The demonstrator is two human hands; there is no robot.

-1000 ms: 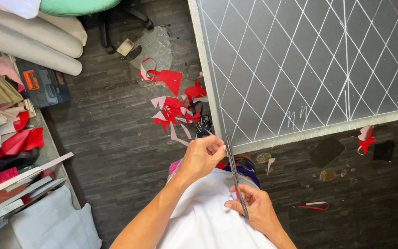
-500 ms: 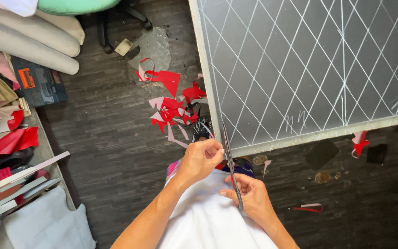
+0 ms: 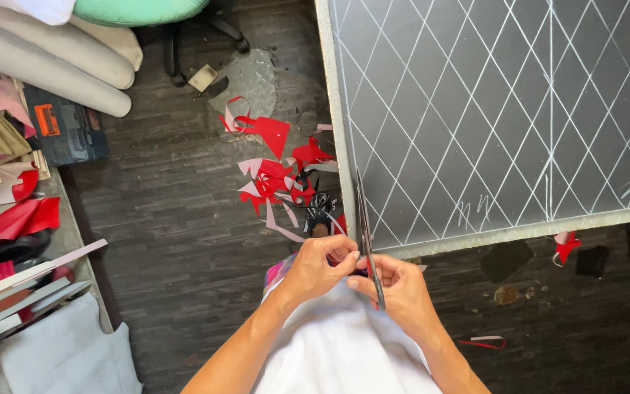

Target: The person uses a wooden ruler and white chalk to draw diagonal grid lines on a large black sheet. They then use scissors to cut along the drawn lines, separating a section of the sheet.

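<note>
Your left hand (image 3: 320,266) and right hand (image 3: 400,286) meet just below the near edge of the surface (image 3: 337,131), close against your white shirt (image 3: 344,350). A long, thin dark strip (image 3: 367,233) runs from between your hands up along the left edge of the dark sheet (image 3: 497,109) that covers the surface and is chalked with white diamond lines. Your right hand has its fingers curled and pressed together around the lower end of the strip, thumb on top. Your left hand pinches with fingertips beside it, touching the right hand; whether it grips the strip itself or something small next to it you cannot tell from here. On the dark plank floor (image 3: 184,233), just left of the surface, lies a scatter of red and pink scraps (image 3: 275,171). Further left sits a dark box with an orange rectangular label (image 3: 47,120) on its top, beside pale fabric rolls (image 3: 45,69) and a green chair seat (image 3: 136,10). Folded red pieces (image 3: 27,215) lie at the far left. Under the near edge of the surface, on the right, a dark square scrap (image 3: 506,257) and more red bits (image 3: 567,245) rest on the floor.
</note>
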